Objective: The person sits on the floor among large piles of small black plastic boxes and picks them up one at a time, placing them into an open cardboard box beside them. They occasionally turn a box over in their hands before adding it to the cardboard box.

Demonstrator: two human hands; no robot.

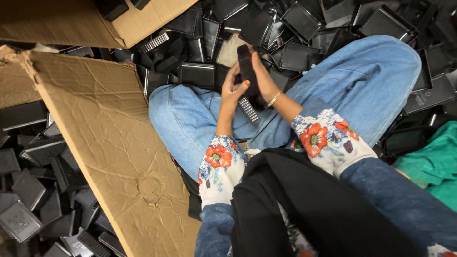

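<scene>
Both my hands meet above my crossed legs in blue jeans (pixel 376 81). My left hand (pixel 232 90) and my right hand (pixel 263 78) together grip a stack of black plastic tray-like parts (pixel 246 64), held upright on edge between the palms. The lower end of the stack shows a ribbed edge (pixel 248 109). A gold bangle (pixel 274 98) sits on my right wrist. My sleeves have a red flower print.
Several loose black plastic trays (pixel 297 21) lie piled beyond my knees and at the right. A big creased cardboard sheet (pixel 109 138) leans at the left, with more black trays (pixel 33 190) behind it. A green cloth (pixel 433 164) lies at the right edge.
</scene>
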